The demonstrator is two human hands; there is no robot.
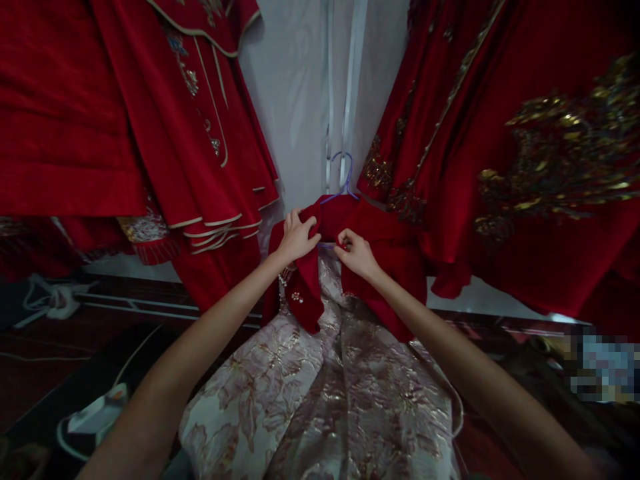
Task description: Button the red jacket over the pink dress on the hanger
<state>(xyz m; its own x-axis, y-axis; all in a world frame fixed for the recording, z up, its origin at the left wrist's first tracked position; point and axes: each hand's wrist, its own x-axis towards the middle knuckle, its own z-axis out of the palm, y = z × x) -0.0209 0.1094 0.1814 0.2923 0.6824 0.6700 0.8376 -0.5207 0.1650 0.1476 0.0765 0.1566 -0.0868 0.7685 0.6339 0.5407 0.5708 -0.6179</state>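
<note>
A short dark red jacket (395,267) hangs on a thin purple wire hanger (345,180), over a pale dress with a shiny floral pattern (300,373). My left hand (299,239) has its fingers curled over the jacket's left front edge near the collar. Below it, a small jewelled flower ornament (297,297) and some beading decorate that front panel. My right hand (357,255) is closed in a pinch at the opposite front edge, level with the left hand. The jacket stands open between my hands, showing the dress's upper part. Fingers hide the exact grip points.
Red garments with cream piping (200,133) hang at the left. More red garments with gold embroidery (555,160) hang at the right. Behind the hanger are a pale wall (295,80) and vertical metal rails (353,73). A white object with a cord (97,410) lies low at the left.
</note>
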